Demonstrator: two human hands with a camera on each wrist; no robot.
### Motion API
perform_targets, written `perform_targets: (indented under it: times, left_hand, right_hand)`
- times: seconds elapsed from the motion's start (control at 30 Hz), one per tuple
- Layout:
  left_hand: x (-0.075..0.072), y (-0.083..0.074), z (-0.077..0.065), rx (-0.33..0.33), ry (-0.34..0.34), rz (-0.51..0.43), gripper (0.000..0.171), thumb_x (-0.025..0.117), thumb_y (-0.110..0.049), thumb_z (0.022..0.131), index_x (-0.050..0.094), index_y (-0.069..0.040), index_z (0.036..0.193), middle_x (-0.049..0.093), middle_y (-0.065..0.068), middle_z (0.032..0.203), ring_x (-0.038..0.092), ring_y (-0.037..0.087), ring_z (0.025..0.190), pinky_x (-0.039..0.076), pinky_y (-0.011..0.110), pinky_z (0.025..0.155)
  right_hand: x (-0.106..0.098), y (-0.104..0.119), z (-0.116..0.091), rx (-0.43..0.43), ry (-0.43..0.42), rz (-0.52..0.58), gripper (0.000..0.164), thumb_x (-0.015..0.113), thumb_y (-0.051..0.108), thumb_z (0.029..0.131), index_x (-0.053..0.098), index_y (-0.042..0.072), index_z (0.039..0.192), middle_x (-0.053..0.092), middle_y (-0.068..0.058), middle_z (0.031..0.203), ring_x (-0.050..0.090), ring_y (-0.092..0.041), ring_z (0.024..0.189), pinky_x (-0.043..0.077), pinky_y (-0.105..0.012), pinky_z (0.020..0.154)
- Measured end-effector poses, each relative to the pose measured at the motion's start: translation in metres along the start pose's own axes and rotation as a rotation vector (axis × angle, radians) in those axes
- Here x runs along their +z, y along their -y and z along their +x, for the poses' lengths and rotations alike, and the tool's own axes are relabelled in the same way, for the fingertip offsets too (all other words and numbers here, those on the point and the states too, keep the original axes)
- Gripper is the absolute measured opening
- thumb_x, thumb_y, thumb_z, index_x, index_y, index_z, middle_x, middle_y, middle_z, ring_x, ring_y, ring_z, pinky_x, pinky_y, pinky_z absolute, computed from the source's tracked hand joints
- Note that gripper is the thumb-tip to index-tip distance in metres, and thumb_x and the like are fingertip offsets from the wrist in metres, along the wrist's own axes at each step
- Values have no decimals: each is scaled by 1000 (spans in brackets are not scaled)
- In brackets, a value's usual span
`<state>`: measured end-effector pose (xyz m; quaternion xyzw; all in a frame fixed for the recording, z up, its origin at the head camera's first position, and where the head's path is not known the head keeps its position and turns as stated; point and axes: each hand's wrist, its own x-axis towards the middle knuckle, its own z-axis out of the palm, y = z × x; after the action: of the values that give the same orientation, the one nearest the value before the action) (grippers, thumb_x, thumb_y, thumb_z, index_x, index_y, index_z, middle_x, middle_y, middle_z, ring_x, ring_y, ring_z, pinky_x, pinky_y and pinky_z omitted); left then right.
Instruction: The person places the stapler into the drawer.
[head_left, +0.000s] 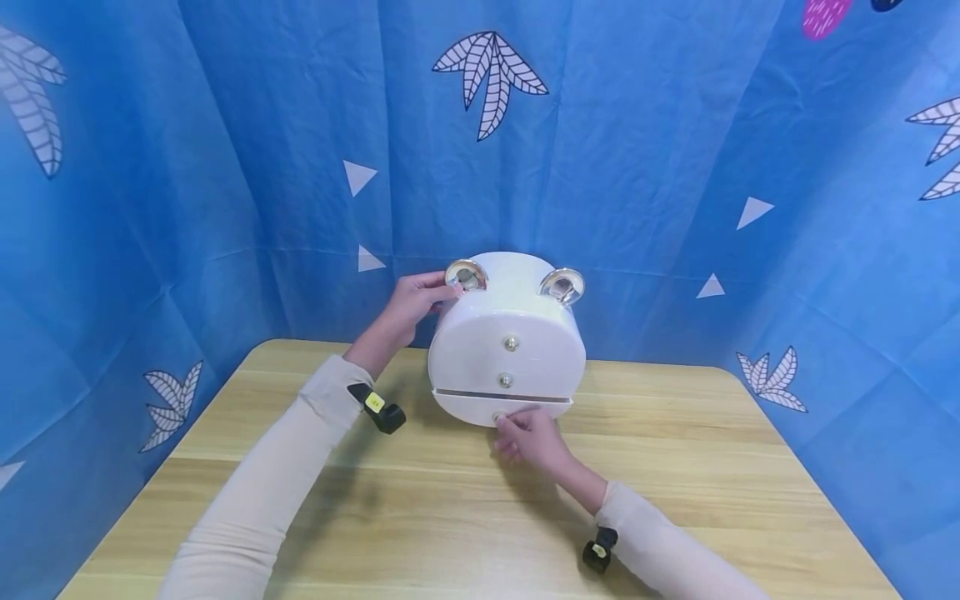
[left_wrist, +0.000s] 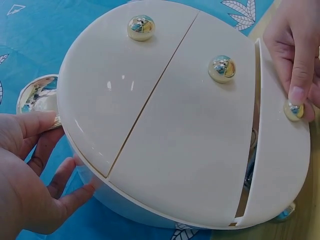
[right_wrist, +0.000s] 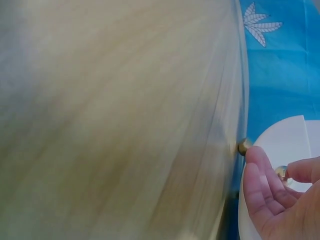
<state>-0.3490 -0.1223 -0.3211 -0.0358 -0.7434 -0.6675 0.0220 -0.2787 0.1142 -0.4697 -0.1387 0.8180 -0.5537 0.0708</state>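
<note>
A white rounded drawer box [head_left: 480, 350] with gold ears and round gold knobs stands at the back of the table. My left hand [head_left: 411, 302] holds the box by its left ear [head_left: 467, 273]; in the left wrist view, the other fingers lie along the side wall. Between thumb and fingers, my right hand [head_left: 536, 440] pinches the gold knob [left_wrist: 294, 111] of the bottom drawer [left_wrist: 282, 150]. That drawer sits slightly pulled out, and through its narrow gap something dark and shiny [left_wrist: 250, 170] shows, too little to identify. The two drawers above it are closed.
The light wooden table [head_left: 420, 517] has rounded back corners. A blue curtain [head_left: 300, 167] with leaf and triangle prints hangs behind the box and along both sides. Small gold feet [left_wrist: 285, 212] show beneath the box.
</note>
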Motion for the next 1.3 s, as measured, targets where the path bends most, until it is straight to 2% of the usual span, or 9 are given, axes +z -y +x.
perform_targets:
  times: [0.33,0.57,0.77,0.93,1.0,1.1,1.17,1.3]
  left_hand:
    - [1,0,0,-3,3,-9,42,69,-23,97,65,-9,137,61,10,144,47,25,140,39,51,117]
    - [-1,-2,-2,-14,-7,-14,42,70,-24,97,65,-10,137,61,9,145,46,24,141,40,51,117]
    - [1,-1,-2,-4,-8,11,43,70,-27,98,64,-13,138,60,8,146,45,25,143,38,51,119]
    - [4,4,-5,17,-43,45,45,70,-30,98,63,-13,139,64,10,140,51,27,136,40,51,118]
    - [5,7,-6,43,-69,42,45,72,-30,96,64,-12,137,66,11,135,56,26,130,44,49,115]
    - [8,15,-8,135,-123,25,44,74,-27,94,66,-11,134,69,13,127,62,23,120,51,41,107]
    - [10,21,-13,221,-178,32,42,74,-24,94,67,-11,133,70,15,122,64,23,115,53,36,101]
    - [16,37,-32,362,-325,106,43,71,-21,94,63,-9,134,64,16,122,61,27,115,52,41,100]
  right_hand:
    - [0,-4,9,-5,-8,-19,28,61,15,102,71,-11,99,74,-23,79,72,-29,64,61,-37,57]
    - [-1,-3,11,-20,8,-6,29,60,15,102,71,-12,100,74,-25,80,74,-33,67,62,-38,60]
    - [-2,-1,11,-28,9,-23,31,59,15,103,72,-13,98,74,-26,79,72,-31,63,61,-38,57]
    - [-6,0,11,-15,43,-56,30,60,15,102,73,-12,99,74,-27,80,73,-35,66,62,-39,62]
    - [-10,2,10,-19,56,-85,29,61,16,102,74,-10,99,73,-26,80,72,-36,67,62,-38,62]
    - [-18,9,9,-73,43,-158,26,62,16,101,76,-7,97,73,-22,76,71,-36,66,59,-31,56]
    - [-25,16,8,-138,11,-199,25,63,16,100,76,-5,97,73,-20,78,71,-36,67,56,-27,55]
    - [-39,30,3,-292,-76,-251,21,66,16,99,77,-1,103,76,-16,89,72,-28,75,56,-23,63]
